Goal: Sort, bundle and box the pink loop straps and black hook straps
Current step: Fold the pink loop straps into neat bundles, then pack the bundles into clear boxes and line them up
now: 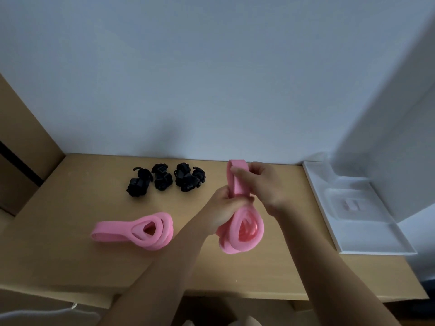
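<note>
While the left hand point(222, 208) is clamping the waist of the pink strap bundle point(243, 234), the right hand point(261, 182) is pinching its folded upper end, fingers curled over the top. Both hands are closed on the same bundle right of centre, holding it up off the table point(70, 267); the loops are hanging below the left fist.

My read: left is stopping the coils springing apart, right is tensioning the tail so it can go round the waist.

Second pink bundle point(138, 231) is lying flat left of centre, tail pointing left, looking done. Black hook straps point(164, 178) are sitting in small clumps in a row above it, near the wall and apart from the pink, so sorting looks finished.

White tray point(376, 243) is sitting at the right edge, on the right hand's side; something pale pink is showing in it, too blurred to identify. Cardboard box point(21, 147) is standing at far left. Can't tell if anything is boxed yet.

Risk: coils slipping if the left grip loosens.
</note>
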Action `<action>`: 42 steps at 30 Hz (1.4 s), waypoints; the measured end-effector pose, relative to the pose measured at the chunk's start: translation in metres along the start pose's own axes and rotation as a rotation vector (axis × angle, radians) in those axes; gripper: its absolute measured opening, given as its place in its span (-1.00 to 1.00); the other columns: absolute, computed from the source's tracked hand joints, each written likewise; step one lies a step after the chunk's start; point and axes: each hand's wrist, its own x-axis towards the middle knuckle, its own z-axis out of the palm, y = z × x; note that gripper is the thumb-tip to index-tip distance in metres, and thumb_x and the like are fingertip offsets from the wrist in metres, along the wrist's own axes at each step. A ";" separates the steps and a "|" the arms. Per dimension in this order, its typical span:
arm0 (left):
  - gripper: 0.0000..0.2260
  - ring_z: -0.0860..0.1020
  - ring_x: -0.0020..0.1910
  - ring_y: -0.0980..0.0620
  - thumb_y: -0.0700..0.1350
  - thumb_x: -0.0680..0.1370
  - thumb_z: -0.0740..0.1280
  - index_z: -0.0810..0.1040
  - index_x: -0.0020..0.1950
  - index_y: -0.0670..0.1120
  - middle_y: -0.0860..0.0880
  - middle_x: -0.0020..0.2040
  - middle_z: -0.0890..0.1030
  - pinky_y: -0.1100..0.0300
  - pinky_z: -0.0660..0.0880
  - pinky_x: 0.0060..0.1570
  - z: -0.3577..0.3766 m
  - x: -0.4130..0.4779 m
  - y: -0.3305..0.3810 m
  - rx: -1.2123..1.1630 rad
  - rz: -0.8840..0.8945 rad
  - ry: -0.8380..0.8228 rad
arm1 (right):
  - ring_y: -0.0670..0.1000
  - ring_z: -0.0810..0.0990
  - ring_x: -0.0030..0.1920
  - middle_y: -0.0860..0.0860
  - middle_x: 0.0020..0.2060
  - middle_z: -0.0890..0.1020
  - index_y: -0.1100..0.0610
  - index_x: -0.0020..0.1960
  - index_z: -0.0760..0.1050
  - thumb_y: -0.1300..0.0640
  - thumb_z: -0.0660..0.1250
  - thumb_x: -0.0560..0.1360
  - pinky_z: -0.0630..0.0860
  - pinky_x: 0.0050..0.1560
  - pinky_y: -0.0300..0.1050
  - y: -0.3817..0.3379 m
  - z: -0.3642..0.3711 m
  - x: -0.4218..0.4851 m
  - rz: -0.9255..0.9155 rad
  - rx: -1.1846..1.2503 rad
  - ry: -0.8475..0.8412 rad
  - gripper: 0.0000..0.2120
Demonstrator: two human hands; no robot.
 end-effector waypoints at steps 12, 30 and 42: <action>-0.90 0.51 -0.36 0.02 -0.19 0.54 0.26 0.50 -0.16 -0.16 -0.08 -0.31 0.51 0.18 0.48 -0.26 -0.010 0.022 -0.039 -0.339 -0.243 0.046 | -0.02 0.59 -0.08 0.04 -0.04 0.64 0.09 0.14 0.54 -0.13 0.32 0.49 0.52 -0.01 -0.14 0.103 -0.013 -0.033 0.288 0.032 -0.426 -0.64; -0.21 0.39 0.30 -0.16 0.19 0.49 0.31 0.01 0.54 -0.12 -0.16 0.36 0.39 -0.01 0.38 0.27 0.000 0.094 -0.088 0.743 -0.295 0.181 | 0.14 0.46 0.03 0.14 0.01 0.50 0.21 0.11 0.46 -0.13 0.14 0.53 0.43 0.05 -0.03 0.163 0.011 0.001 0.428 -0.591 0.098 -0.58; -0.32 0.04 0.48 -0.20 -0.01 0.55 0.24 -0.02 0.52 -0.27 -0.21 0.51 0.05 -0.01 0.04 0.47 0.027 0.094 -0.057 1.229 -0.035 0.263 | 0.05 0.51 0.05 0.11 0.09 0.55 0.23 0.20 0.47 0.03 0.24 0.55 0.34 -0.02 -0.19 0.143 -0.040 -0.004 0.332 -0.487 0.234 -0.67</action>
